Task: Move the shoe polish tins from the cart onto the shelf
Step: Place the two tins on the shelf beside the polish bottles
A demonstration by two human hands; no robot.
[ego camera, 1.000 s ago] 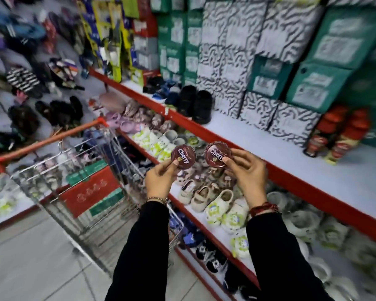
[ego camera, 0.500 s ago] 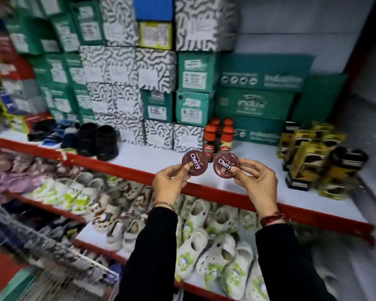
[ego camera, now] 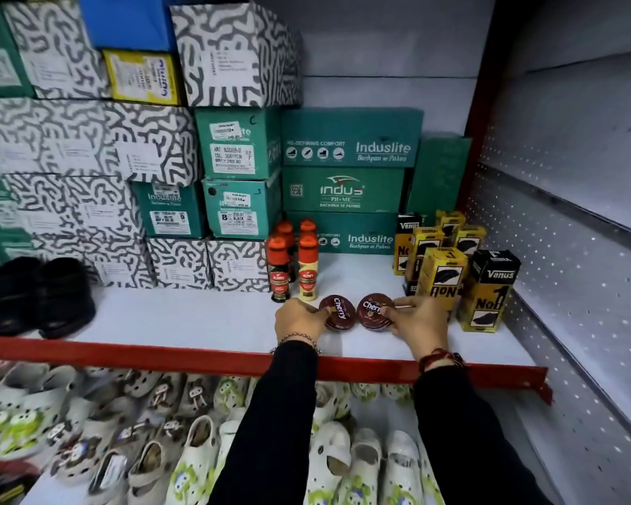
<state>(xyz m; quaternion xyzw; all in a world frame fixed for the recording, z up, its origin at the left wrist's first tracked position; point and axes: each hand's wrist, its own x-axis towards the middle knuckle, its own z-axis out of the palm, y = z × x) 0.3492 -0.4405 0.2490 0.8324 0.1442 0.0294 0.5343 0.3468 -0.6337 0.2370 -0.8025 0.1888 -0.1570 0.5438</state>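
Note:
Two round dark red "Cherry" shoe polish tins lie side by side on the white shelf point(ego camera: 197, 318) with the red front edge. My left hand point(ego camera: 298, 321) grips the left tin point(ego camera: 338, 311) at its left rim. My right hand point(ego camera: 419, 322) holds the right tin point(ego camera: 374, 310) at its right side. Both tins sit low on the shelf surface, lids up and slightly tilted toward me. The cart is out of view.
Kiwi polish bottles point(ego camera: 296, 266) stand just behind the tins. Yellow and black Venus boxes point(ego camera: 452, 271) crowd the right. Stacked shoe boxes point(ego camera: 234, 169) fill the back, black shoes point(ego camera: 41, 297) sit left. A perforated side panel point(ego camera: 569, 249) closes the right. White clogs point(ego camera: 328, 464) fill the lower shelf.
My view swung right from the cart to the shelf end. Both hands moved forward and down, bringing the two tins from mid-air onto the shelf surface.

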